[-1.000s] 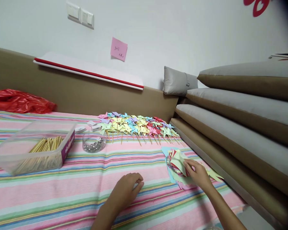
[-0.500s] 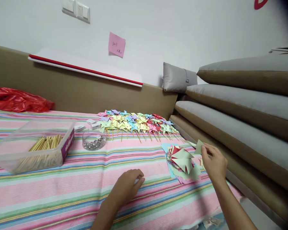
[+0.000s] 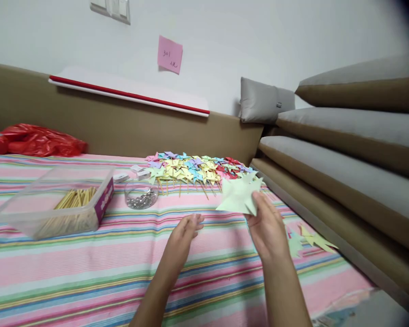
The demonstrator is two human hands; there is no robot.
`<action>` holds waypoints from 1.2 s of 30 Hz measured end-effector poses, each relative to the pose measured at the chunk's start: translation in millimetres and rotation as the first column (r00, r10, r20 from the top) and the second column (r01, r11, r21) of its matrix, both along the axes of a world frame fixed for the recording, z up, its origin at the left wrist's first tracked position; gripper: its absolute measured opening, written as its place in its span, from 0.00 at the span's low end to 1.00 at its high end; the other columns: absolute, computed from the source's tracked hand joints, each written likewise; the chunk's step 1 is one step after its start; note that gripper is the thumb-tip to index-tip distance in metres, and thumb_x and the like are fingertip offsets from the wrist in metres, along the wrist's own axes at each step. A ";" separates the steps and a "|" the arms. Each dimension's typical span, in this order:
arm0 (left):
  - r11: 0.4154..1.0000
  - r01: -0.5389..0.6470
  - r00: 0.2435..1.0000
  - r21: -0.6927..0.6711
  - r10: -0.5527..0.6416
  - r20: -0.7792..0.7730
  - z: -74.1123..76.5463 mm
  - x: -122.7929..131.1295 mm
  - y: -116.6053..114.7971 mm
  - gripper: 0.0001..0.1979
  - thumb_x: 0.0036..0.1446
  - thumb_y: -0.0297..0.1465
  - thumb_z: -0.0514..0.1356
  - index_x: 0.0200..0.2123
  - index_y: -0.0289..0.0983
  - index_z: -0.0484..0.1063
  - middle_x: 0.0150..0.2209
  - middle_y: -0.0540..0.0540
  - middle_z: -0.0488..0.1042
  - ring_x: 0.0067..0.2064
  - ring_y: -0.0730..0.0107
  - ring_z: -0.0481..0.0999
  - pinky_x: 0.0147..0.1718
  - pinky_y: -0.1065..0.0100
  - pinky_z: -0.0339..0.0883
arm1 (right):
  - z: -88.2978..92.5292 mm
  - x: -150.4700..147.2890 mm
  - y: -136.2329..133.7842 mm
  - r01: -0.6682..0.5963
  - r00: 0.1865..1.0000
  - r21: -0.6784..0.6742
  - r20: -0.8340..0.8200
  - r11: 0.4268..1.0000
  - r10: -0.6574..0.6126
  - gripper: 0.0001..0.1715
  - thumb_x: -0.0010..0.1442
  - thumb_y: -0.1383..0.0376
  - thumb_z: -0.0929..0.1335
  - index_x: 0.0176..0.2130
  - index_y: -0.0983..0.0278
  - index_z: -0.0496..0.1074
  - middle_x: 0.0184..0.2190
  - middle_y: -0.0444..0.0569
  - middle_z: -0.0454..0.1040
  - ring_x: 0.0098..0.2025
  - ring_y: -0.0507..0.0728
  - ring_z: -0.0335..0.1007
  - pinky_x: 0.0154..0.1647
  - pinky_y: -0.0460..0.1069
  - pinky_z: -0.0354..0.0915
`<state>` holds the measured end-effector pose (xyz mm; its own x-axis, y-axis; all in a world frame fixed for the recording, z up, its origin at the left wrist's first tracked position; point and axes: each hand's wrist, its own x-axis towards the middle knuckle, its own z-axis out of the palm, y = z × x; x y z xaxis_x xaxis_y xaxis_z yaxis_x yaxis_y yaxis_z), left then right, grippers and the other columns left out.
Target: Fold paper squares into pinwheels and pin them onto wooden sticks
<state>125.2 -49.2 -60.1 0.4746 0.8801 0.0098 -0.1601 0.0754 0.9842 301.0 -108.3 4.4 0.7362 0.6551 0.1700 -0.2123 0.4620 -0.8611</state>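
Observation:
My right hand [image 3: 267, 229] pinches a pale green cut paper sheet [image 3: 237, 194] with pointed corners by its right edge, raised above the striped cloth. To the left, my left hand [image 3: 183, 234] hovers over the cloth, fingers loosely apart with nothing in them. Behind my right wrist, part of the pile of cut paper shows: a light green piece [image 3: 295, 244] and a yellow piece [image 3: 314, 239]; the rest of the pile is hidden. Beyond the held sheet lie many finished paper pinwheels [image 3: 177, 170] on sticks, in several colours.
An open plastic box [image 3: 104, 200] at the left holds wooden sticks [image 3: 75, 198]. Beside it sits a round clear dish [image 3: 141, 196] of small metal pieces, with small white boxes [image 3: 141, 172] behind. A red plastic bag [image 3: 47, 140] lies far left; stacked cushions [image 3: 344, 159] border the right.
My right hand has lifted the pale green sheet from beside the pile and brought it left, in front of the pinwheels. My left hand has risen slightly. The view has shifted a little.

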 end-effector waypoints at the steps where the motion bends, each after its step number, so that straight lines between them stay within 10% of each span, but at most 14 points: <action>1: 0.994 -0.021 0.996 -0.107 0.030 0.083 3.3 -2.9 0.1 0.30 0.63 0.55 0.53 0.52 0.37 0.73 0.57 0.35 0.76 0.57 0.51 0.75 0.55 0.55 0.66 | -8.4 -13.3 6.9 -0.101 0.993 0.000 -0.067 0.995 0.101 0.15 0.49 0.56 0.79 0.36 0.59 0.79 0.37 0.42 0.81 0.38 0.52 0.76 0.35 0.44 0.71; 9: 0.972 -0.124 0.945 -0.199 0.177 0.277 8.3 -25.1 4.9 0.21 0.52 0.36 0.72 0.47 0.35 0.75 0.47 0.40 0.81 0.45 0.61 0.79 0.44 0.65 0.71 | -63.2 -58.2 28.2 -0.553 0.829 -0.146 -0.198 0.821 0.523 0.15 0.54 0.56 0.78 0.39 0.61 0.81 0.37 0.45 0.81 0.36 0.52 0.75 0.35 0.44 0.72; 14: 0.966 -0.146 0.959 -0.213 0.191 0.211 0.6 -25.7 11.4 0.18 0.52 0.36 0.72 0.44 0.33 0.78 0.42 0.41 0.82 0.42 0.61 0.80 0.42 0.65 0.73 | -65.2 -66.3 29.3 -0.476 0.879 -0.272 -0.122 0.837 0.460 0.26 0.54 0.51 0.76 0.49 0.61 0.80 0.42 0.49 0.82 0.42 0.59 0.76 0.41 0.50 0.74; 19: 0.935 -0.234 0.916 -0.268 0.304 0.260 1.5 -20.9 9.9 0.19 0.56 0.39 0.69 0.48 0.35 0.77 0.43 0.41 0.83 0.43 0.58 0.82 0.43 0.63 0.73 | -62.6 -67.0 18.7 -0.358 0.892 -0.276 0.183 0.892 0.414 0.37 0.64 0.52 0.69 0.68 0.48 0.58 0.61 0.50 0.71 0.55 0.61 0.73 0.50 0.56 0.73; 26: 0.888 -0.296 0.818 -0.351 0.426 0.386 9.8 -13.4 3.8 0.21 0.57 0.34 0.69 0.53 0.37 0.74 0.50 0.41 0.81 0.52 0.58 0.79 0.50 0.63 0.72 | -76.1 -62.6 11.6 -0.159 0.555 -0.354 0.740 0.922 0.380 0.16 0.62 0.63 0.70 0.50 0.49 0.77 0.69 0.48 0.55 0.61 0.63 0.65 0.60 0.61 0.66; 36: 0.964 -0.197 0.924 -0.180 0.244 0.295 12.3 -7.7 -5.9 0.18 0.60 0.38 0.66 0.52 0.41 0.74 0.51 0.46 0.80 0.52 0.61 0.78 0.52 0.64 0.70 | -70.4 -56.4 13.0 -0.168 0.819 -0.287 0.493 0.943 0.295 0.09 0.62 0.56 0.71 0.38 0.55 0.82 0.57 0.52 0.70 0.67 0.65 0.58 0.62 0.60 0.64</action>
